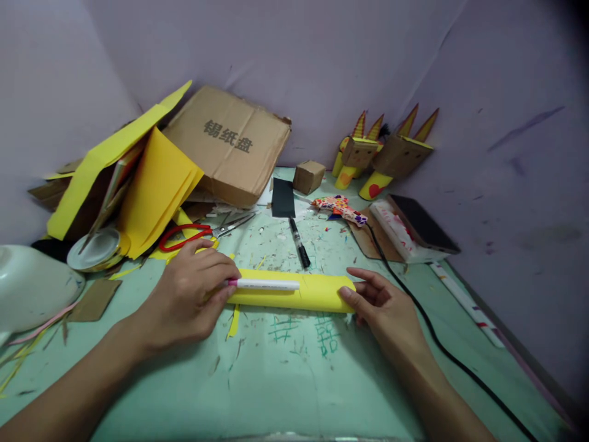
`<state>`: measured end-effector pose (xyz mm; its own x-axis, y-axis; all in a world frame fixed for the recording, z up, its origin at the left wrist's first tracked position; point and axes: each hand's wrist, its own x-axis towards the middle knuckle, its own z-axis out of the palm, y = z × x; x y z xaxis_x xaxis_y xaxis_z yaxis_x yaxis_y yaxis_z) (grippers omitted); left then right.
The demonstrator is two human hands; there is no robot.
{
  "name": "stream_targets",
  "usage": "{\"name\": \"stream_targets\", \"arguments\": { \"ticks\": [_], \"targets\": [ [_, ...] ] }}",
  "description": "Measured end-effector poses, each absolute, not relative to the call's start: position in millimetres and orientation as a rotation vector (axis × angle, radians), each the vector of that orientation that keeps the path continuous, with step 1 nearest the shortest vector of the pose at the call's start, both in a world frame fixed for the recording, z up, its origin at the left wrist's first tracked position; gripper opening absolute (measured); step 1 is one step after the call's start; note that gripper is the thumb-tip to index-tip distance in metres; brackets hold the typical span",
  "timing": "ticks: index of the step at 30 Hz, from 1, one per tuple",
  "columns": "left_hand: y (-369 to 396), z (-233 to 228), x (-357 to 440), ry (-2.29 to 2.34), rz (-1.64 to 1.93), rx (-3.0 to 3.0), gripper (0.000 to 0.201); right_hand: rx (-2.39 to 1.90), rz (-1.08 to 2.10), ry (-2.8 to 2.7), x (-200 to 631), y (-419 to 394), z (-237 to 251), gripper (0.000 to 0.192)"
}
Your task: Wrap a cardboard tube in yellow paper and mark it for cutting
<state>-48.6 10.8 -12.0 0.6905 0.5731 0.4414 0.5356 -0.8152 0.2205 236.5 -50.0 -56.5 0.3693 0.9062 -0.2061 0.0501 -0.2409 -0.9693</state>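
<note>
A yellow paper roll (285, 299) lies crosswise in front of me, between my two hands. My left hand (196, 285) is closed at the roll's left end, on a white marker with a pink end (269, 284) that lies along the top of the paper. At the right end, my right hand (380, 301) pinches the paper with the thumb in front and the fingers behind. Just beyond the roll lies a black marker (299, 242). Red-handled scissors (188, 236) rest past my left hand, their blades pointing right.
Yellow paper sheets (159, 193) lean by a cardboard box (230, 144) at the back left. A colourful glue gun (340, 209) trails a black cable (427, 325) along my right. Two cardboard figures (400, 156) stand at the back right, behind a phone (423, 224). Roll of tape (94, 248) at left.
</note>
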Motion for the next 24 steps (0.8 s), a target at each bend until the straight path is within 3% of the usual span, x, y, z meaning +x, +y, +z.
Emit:
{"name": "stream_targets", "arguments": {
  "ticks": [11, 15, 18, 21, 24],
  "targets": [
    [16, -15, -39, 0.889, 0.73, 2.848, 0.011, -1.632, 0.994, -0.902, 242, -45, -57, 0.062],
    [17, -16, -36, 0.924, 0.727, 2.843, 0.013, -1.839, 0.512, -1.136, 241, -51, -60, 0.047],
    [16, -16, -35, 0.925, 0.718, 2.858, 0.015, -1.721, 0.11, -1.412, 237, -54, -55, 0.03],
    [15, -15, -35, 0.927, 0.696, 2.871, 0.016, -1.509, 0.105, -1.638, 227, -52, -46, 0.016],
    [16, -14, -36, 0.928, 0.674, 2.869, 0.017, -1.383, 0.219, -1.794, 212, -44, -42, 0.018]
  ]
}}
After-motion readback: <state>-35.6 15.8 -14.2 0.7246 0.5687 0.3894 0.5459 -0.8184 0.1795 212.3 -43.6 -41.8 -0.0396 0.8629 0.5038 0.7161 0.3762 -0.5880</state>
